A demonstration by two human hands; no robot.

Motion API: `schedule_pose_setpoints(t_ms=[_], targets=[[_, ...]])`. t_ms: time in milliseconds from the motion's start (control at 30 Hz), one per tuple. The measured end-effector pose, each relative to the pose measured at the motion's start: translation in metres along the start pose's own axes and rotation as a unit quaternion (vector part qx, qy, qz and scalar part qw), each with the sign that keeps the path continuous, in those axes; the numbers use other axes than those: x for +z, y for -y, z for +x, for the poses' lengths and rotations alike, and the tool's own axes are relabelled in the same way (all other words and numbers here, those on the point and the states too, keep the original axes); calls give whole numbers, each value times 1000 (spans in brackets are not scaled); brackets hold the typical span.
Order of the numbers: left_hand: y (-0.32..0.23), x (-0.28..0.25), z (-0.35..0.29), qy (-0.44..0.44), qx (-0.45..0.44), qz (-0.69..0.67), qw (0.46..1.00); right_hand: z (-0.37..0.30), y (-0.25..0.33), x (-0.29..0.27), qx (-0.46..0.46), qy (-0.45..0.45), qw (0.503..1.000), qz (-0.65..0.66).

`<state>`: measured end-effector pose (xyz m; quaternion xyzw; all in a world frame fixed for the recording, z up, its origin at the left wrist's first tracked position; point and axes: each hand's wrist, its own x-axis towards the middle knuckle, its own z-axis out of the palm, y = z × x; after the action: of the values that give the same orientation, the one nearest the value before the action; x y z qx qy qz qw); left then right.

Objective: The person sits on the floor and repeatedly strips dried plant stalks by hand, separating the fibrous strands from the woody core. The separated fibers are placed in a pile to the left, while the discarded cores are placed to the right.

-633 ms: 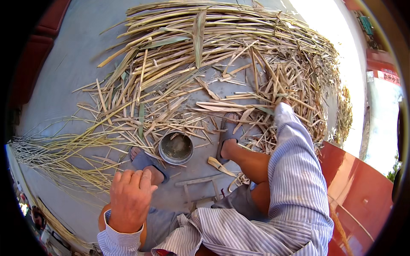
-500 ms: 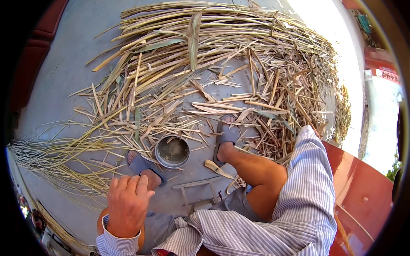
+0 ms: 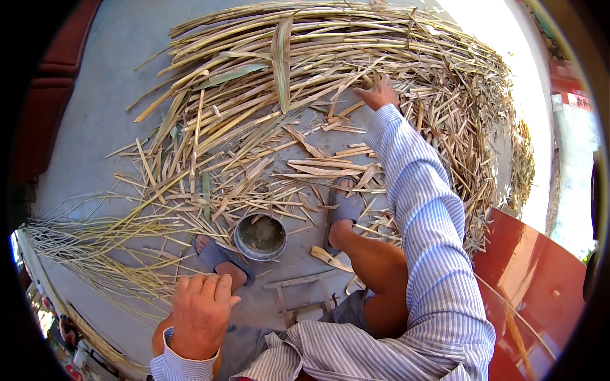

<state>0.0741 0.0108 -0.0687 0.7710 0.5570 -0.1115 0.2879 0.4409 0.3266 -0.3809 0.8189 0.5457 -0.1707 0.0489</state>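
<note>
A pile of long dry stalks [image 3: 248, 44] lies across the far side of the floor, with broad dried leaves on it. My right hand [image 3: 379, 96] reaches out to the pile's near edge, thumb and fingers apart, touching or just above the stalks. No stalk shows gripped in it. Over my left knee, my left hand [image 3: 198, 317] is closed with its fingers curled; the inside of the hand is hidden. Beyond it a sheaf of thin stems [image 3: 108, 244] fans out on the floor.
Between my slippered feet stands a round metal bowl [image 3: 260, 237] with something greyish inside. Stripped husks and leaf scraps [image 3: 438, 133] heap at the right. A low wooden frame [image 3: 298, 279] is near my legs. Red panels [image 3: 527, 267] stand at the right, dark red seats [image 3: 47, 108] at the far left.
My right arm has swung forward from the right side, bringing the hand to the stalk pile. My left hand keeps its curled shape over the knee.
</note>
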Motion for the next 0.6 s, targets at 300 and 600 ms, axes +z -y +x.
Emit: schedule_pose_setpoints(t_ms=[300,600], targets=[[7,3,13,0,3,-11,1000,-27,-97,60,-333,136,916,-178],[7,3,11,-6,15,-2,1000,21,-210,-36,35,283,856,-431]])
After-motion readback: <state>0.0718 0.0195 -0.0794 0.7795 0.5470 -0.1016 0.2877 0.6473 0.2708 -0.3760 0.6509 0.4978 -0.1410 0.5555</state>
